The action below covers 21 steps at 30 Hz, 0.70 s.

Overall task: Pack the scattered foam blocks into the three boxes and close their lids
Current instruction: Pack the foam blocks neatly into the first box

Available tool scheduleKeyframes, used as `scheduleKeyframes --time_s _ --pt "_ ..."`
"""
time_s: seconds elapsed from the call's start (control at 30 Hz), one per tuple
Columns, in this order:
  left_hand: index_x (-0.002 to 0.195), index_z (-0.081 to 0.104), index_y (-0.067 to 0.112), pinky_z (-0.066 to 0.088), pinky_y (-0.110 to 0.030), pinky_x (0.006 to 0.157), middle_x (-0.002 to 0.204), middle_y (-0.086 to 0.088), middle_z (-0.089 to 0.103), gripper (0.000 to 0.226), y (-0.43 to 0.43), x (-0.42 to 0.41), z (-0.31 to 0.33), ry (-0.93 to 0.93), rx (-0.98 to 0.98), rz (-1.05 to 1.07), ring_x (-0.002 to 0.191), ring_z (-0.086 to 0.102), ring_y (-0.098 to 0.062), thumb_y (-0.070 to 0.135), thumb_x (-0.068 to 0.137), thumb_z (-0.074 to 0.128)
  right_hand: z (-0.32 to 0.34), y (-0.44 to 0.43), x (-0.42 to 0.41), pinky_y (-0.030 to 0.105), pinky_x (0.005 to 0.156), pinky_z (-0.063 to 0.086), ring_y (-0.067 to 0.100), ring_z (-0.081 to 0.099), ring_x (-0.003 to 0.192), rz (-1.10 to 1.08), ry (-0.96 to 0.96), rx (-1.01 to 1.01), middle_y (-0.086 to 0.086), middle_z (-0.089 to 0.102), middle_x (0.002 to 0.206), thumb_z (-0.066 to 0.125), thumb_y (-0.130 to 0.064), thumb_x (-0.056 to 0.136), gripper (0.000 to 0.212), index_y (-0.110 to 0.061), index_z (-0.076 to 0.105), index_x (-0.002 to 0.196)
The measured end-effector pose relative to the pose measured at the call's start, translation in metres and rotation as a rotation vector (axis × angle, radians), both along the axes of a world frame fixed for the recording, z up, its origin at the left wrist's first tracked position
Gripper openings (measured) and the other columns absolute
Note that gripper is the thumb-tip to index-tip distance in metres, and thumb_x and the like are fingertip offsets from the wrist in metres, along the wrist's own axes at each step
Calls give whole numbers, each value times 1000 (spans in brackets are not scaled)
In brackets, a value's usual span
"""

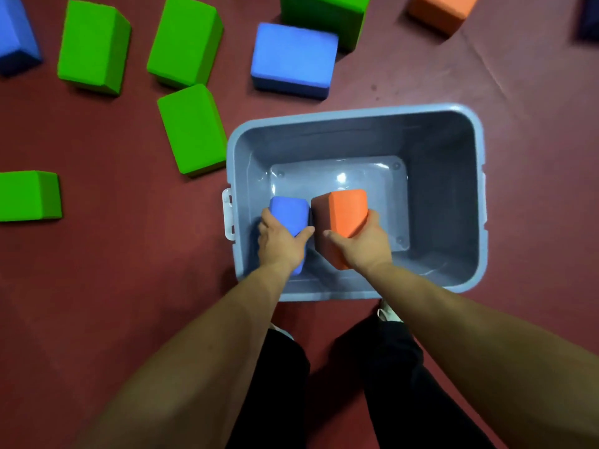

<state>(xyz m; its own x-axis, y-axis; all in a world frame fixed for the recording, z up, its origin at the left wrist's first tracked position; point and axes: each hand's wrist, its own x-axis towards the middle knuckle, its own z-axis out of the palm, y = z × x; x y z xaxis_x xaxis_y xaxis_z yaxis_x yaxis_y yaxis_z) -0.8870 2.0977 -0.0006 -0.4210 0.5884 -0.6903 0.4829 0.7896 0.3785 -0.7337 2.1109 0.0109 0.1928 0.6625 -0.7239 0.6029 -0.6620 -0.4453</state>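
Two blocks are in hand. Where do we stand, left to right?

— On the red floor (518,92) to our left, green blocks (193,128) lie loose, with a blue floor block (293,58) and an orange floor block (442,9) farther off. All remain unpacked.

— And the hands?

— Our left hand (281,241) is clamped around a blue block (289,212), end down against the near left wall of the grey box (356,113). Our right hand (358,243) is clamped on an orange block (343,212), just beside the blue one, inside the box.

— Why upright, side by side?

— We judge that standing them on end in one corner leaves the remaining floor of the box free for further rows.

— Lids? Other boxes?

— Neither is in view. The white latch (228,213) on the left rim hangs unfastened.
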Motion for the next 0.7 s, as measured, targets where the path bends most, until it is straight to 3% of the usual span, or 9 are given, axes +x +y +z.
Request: scheduleKeyframes --time_s 0.2,0.43,0.57,0.7 --pt "154 5 13 33 -44 109 155 -15 23 102 -16 -15 -39 -75 -56 38 137 35 -35 45 85 72 -42 -15 -17 33 72 41 31 60 101 43 7 -26 7 61 112 81 -52 69 80 -17 37 126" --pt "154 8 11 34 -40 108 155 -15 28 101 -21 -23 -55 -72 -67 95 137 37 -33 41 84 74 -62 -24 -32 32 75 39 31 59 102 64 45 -86 8 60 114 80 -47 74 78 -15 35 129" --pt "152 13 10 40 -40 101 149 -16 37 98 -20 -26 -53 -40 -115 87 130 45 -35 40 83 75 -63 -23 -39 31 75 38 25 54 96 112 76 -117 2 51 105 79 -43 76 79 -13 33 132" --pt "151 14 8 44 -43 96 148 -18 38 95 -17 -29 -47 6 -150 111 127 48 -38 40 84 73 -64 -16 -45 35 83 44 32 58 109 166 85 -177 11 59 120 76 -40 81 81 -12 30 141"
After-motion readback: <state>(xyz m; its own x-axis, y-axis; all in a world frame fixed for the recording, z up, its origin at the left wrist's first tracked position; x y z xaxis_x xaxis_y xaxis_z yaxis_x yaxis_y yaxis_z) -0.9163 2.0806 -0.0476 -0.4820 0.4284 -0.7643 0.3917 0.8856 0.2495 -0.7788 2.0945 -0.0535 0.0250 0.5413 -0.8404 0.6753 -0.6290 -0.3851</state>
